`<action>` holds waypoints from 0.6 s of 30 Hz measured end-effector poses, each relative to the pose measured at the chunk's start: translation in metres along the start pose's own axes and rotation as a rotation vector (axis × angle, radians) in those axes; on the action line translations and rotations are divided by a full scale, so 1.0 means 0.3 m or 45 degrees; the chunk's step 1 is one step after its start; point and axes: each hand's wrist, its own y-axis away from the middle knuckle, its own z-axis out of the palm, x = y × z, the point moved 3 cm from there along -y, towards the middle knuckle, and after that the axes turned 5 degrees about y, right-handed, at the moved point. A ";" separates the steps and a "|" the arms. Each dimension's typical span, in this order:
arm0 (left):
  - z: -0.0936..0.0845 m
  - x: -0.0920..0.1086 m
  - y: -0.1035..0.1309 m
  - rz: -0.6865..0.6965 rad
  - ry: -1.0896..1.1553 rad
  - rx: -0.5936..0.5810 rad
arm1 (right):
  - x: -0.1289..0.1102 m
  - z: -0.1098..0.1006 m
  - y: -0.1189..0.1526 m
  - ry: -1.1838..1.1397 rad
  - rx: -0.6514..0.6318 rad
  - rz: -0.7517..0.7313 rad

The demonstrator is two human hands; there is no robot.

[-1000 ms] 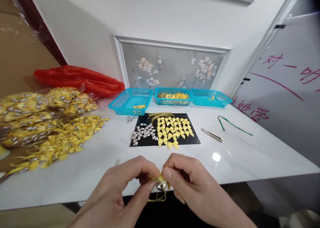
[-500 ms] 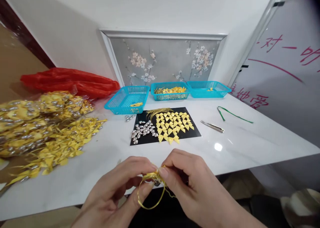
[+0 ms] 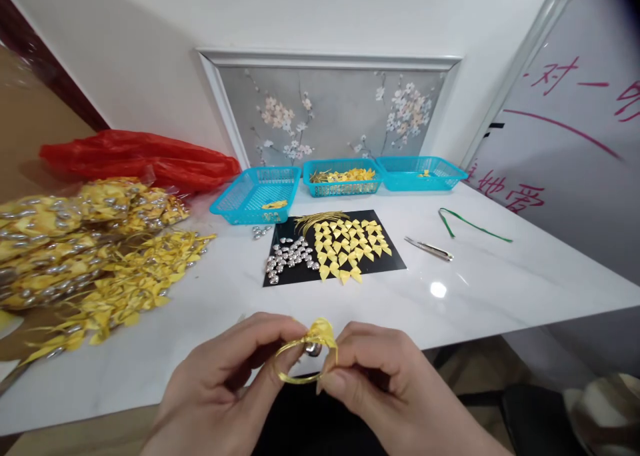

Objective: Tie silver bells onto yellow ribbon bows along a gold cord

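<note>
Between my hands is a yellow ribbon bow point(image 3: 323, 329) with a loop of thin yellow cord point(image 3: 300, 380) and a shiny silver bead point(image 3: 313, 349) under it. The left side of the loop is pinched by my left hand point(image 3: 235, 369), thumb against fingers. My right hand point(image 3: 383, 369) is closed on the loop's right side, just below the bow. Both hands are above the table's front edge. Beyond them, a black mat point(image 3: 300, 277) carries rows of yellow bows point(image 3: 345, 246), loose silver beads point(image 3: 293, 256) and a bundle of yellow cords point(image 3: 320, 221).
Three blue baskets point(image 3: 225, 206) stand along the wall, holding yellow pieces. Thread snips point(image 3: 430, 248) and a green cord point(image 3: 475, 225) lie at the right. Heaped yellow bow pieces point(image 3: 120, 289), some bagged, and a red plastic bag point(image 3: 140, 159) fill the left.
The bow and silver bead have come into clearer view between my hands. My right fingers have shifted down along the cord loop. The view has moved slightly.
</note>
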 end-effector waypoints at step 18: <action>-0.016 -0.020 -0.006 -0.412 0.502 -0.076 | -0.001 -0.032 0.043 0.905 0.329 -0.743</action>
